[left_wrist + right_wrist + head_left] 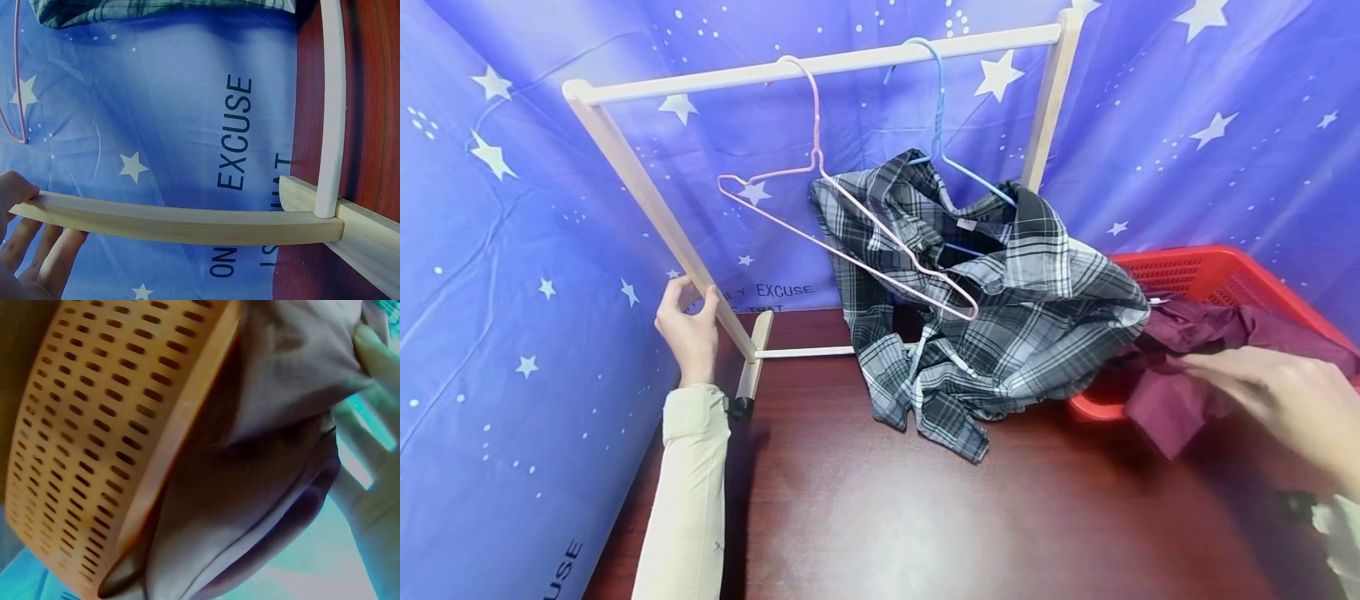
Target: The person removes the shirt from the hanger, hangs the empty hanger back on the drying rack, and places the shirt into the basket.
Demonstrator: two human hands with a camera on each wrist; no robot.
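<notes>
My left hand [691, 327] grips the left upright of a wooden clothes rack [658, 212], thumb on one side and fingers on the other. In the left wrist view that upright [181, 224] runs from the hand to the rack's foot. At the right, my right hand [1285, 392] pinches a maroon garment [1172, 408] over the front rim of a red basket [1262, 279]. The cloth [250, 494] drapes over the basket's edge in the right wrist view. A plaid shirt [1037, 325] hangs on a blue hanger [939, 108]. Left of it hangs a bare pink hanger [816, 125].
A dark red-brown table [880, 517] lies under the rack and basket. Behind stands a blue curtain [512, 292] with white stars and printed words. A white lower bar [805, 352] joins the rack's feet near the tabletop. The shirt's right side hangs against the basket.
</notes>
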